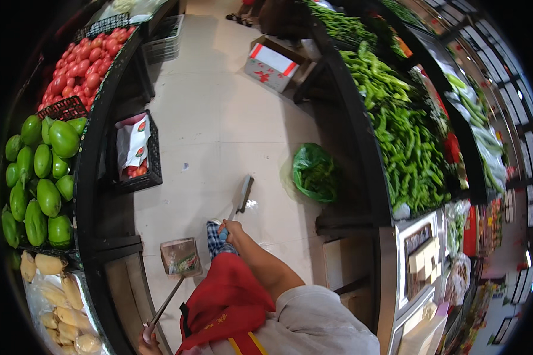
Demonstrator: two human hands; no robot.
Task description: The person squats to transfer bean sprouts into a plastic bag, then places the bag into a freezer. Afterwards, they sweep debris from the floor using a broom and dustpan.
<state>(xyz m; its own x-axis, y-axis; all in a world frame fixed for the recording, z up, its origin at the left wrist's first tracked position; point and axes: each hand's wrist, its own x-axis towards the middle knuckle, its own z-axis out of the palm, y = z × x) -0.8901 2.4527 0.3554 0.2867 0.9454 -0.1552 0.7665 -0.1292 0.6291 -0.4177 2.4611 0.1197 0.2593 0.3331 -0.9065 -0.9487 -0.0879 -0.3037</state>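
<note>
My right hand (233,232) grips the blue handle of a broom (245,194), whose narrow grey head rests on the tiled floor ahead of my foot. At the lower left, my left hand (149,344) is closed around the pale grip of a long-handled dustpan (180,257). The pan sits on the floor left of my legs, with greenish scraps and litter inside. A red apron (226,293) covers my front. Part of the left hand is cut off by the picture's lower edge.
Vegetable stands flank the aisle: tomatoes (86,66) and green eggplants (49,177) left, green peppers (408,155) right. On the floor are a black crate (155,164), a green plastic bag (313,168) and a cardboard box (271,66). A person's feet (240,18) show at the far end.
</note>
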